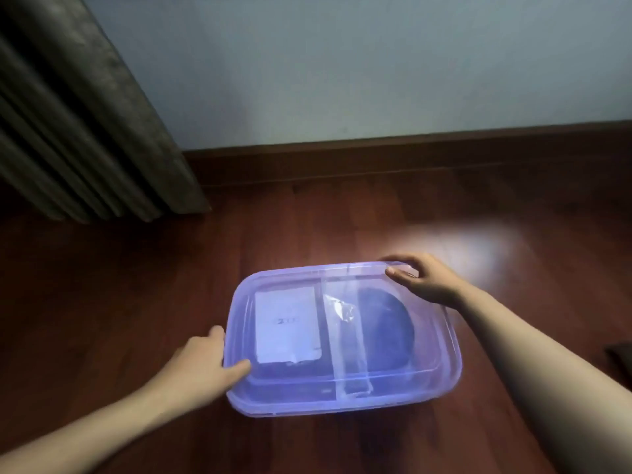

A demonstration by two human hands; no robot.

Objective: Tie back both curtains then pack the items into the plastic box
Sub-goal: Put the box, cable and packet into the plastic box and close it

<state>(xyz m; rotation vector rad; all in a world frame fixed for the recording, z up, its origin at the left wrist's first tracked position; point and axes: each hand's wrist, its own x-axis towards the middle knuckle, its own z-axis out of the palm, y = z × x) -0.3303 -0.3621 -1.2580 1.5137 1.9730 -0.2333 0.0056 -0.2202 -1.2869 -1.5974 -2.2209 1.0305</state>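
**A:** Where do we find the plastic box (342,403) in this view?

**B:** We see it standing on the wooden floor (136,302), a little right of centre, with its clear lid (290,379) on top. It lies between the two hands, and the curtain (78,131) hangs well apart from it at the far left.

**A:** How do we read the left hand (201,364)?

**B:** We note it grasping the box at the near left corner: the thumb lies on the lid and the fingers curl round the rim.

**A:** And the right hand (424,280)?

**B:** We find it at the opposite corner, far right, thumb on the lid and fingers curled over the far edge. It is grasping too.

**A:** What do we make out inside?

**B:** Through the lid we see a white card (287,326) on the left and a dark round thing (386,330) on the right. We cannot tell more than that.
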